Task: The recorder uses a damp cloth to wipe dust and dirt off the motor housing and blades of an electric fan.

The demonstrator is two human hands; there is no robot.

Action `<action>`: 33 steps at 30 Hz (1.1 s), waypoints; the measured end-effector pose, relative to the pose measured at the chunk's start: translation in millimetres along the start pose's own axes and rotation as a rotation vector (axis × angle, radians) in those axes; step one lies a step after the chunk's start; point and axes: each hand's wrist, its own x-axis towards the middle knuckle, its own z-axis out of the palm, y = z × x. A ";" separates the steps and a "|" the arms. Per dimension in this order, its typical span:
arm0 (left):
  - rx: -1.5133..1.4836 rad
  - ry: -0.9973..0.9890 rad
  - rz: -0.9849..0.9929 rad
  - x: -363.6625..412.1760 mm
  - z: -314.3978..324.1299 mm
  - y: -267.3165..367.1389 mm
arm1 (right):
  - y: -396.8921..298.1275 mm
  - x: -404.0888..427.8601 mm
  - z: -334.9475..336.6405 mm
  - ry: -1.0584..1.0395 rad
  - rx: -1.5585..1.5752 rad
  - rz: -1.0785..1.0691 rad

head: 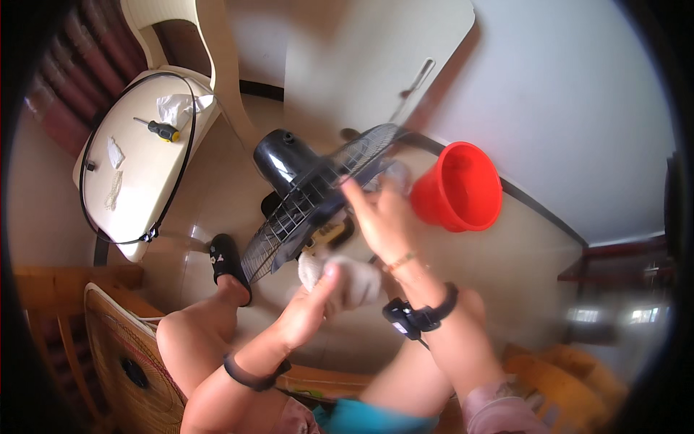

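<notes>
In front of me a black electric fan with a motor housing [284,160] leans over, its wire rear grille [282,217] and dark blades exposed. My left hand [312,312] grips a white cloth [352,285] just below the blades. At the far side of the blades is my right hand [379,217], its thumb reaching up to the grille's middle. Blur and the angle hide whether those fingers are closed on a blade. Beneath the grille shows part of a yellowish-and-black panel [331,233], perhaps the fan's base.
A red bucket [466,187] stands on the floor to the right. On the white plastic chair [146,195] lie a black ring [181,190], a screwdriver [162,130], and crumpled white pieces [115,152]. A round fan grille [133,347] leans at lower left, near my slippered foot [227,260].
</notes>
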 end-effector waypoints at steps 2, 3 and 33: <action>-0.121 0.009 0.023 2.6 -0.9 1.0 | 7.6 7.2 16.8 -0.022 0.273 0.297; -0.226 0.011 0.058 3.4 2.5 4.5 | 9.6 7.4 18.6 -0.022 0.273 0.297; 0.349 0.323 0.460 91.3 -7.6 -9.9 | 2.0 -59.9 29.0 -0.090 0.195 -0.055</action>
